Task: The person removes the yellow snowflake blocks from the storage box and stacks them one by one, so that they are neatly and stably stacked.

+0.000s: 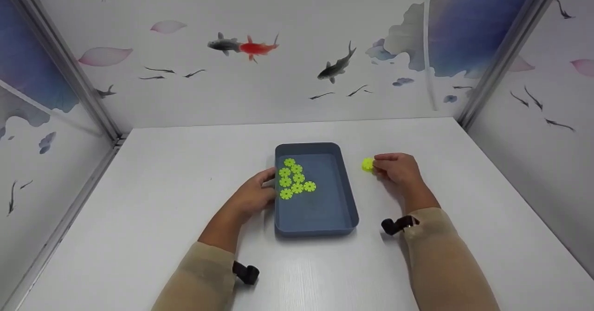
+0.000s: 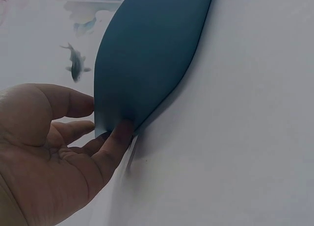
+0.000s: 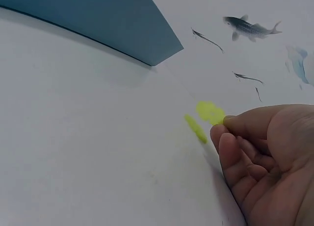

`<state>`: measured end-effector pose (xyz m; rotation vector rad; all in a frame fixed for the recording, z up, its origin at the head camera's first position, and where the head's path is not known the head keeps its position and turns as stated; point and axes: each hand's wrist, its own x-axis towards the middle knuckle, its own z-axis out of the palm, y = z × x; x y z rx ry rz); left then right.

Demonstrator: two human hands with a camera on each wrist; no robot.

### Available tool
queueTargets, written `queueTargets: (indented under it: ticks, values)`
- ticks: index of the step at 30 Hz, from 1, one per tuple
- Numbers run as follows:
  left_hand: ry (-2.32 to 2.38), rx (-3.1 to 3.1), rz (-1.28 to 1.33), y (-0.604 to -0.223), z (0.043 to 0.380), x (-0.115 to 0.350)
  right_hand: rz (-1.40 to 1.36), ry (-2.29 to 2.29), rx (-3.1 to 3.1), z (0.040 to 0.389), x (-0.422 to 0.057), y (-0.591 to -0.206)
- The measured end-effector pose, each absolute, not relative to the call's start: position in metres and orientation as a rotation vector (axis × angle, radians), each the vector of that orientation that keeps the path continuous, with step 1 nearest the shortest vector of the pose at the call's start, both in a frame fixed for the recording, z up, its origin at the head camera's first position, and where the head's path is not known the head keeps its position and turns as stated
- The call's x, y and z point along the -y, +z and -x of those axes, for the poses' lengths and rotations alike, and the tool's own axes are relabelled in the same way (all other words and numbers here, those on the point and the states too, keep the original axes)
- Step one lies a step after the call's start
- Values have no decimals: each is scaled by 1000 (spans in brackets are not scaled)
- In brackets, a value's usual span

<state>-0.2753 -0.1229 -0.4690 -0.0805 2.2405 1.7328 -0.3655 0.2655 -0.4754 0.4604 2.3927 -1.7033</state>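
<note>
My right hand (image 1: 397, 169) pinches a bright yellow-green snowflake disc (image 3: 208, 112) between thumb and forefinger, to the right of a blue-grey tray (image 1: 315, 218). A second disc (image 3: 196, 129), seen nearly edge-on in the right wrist view, shows just beside the fingertips. My left hand (image 1: 253, 195) is at the tray's left side, its fingertips against the outer wall, fingers spread and loosely bent; the left wrist view shows the tray wall (image 2: 147, 49) beside them. Inside the tray, several notched snowflake discs (image 1: 298, 178) lie flat in a cluster along the left side.
The tray stands on a white table (image 1: 185, 162). A white back wall (image 1: 287, 93) printed with fish and petals rises behind it, with side panels left and right. Small black devices (image 1: 246, 273) are strapped to both wrists over beige sleeves (image 1: 450, 260).
</note>
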Motion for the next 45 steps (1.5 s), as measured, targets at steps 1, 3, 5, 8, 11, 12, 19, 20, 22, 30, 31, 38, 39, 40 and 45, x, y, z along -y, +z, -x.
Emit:
queueTargets:
  ticks: [1,3,5,8,11,12,19,20,22,30,31,38,39,40,45]
  values:
    - [1731,-2241,77,-469,275,123,-468,-1711,-2388,366,-266,-477]
    - [1731,-2241,70,-469,275,123,-471,-1713,-2388,367,-266,-479]
    - [1737,-2234,66,-469,275,123,-464,-1710,-2391,368,-267,-480]
    - [1752,-2221,59,-469,274,123,-444,-1697,-2406,368,-267,-482]
    - [1760,-2214,60,-468,274,123,-441,-1681,-2429,367,-267,-482]
    - [1760,-2217,61,-468,274,122,-448,-1676,-2434,367,-266,-482]
    - [1756,-2217,61,-467,273,122,-508,-1666,-2426,367,-262,-480]
    - [1758,-2214,61,-467,273,122,-510,-1664,-2424,367,-262,-480]
    - [1762,-2210,60,-468,273,122,-520,-1663,-2421,366,-261,-480]
    - [1761,-2211,60,-468,273,123,-522,-1632,-2448,366,-260,-480]
    - [1759,-2214,61,-468,274,123,-521,-1631,-2452,366,-260,-480]
    - [1770,-2206,47,-468,272,124,-461,-1635,-2473,367,-262,-480]
    - [1774,-2200,43,-468,272,124,-450,-1642,-2470,367,-264,-481]
    - [1778,-2196,39,-468,272,124,-444,-1655,-2463,367,-264,-481]
    - [1770,-2203,42,-467,272,123,-479,-1748,-2392,367,-263,-477]
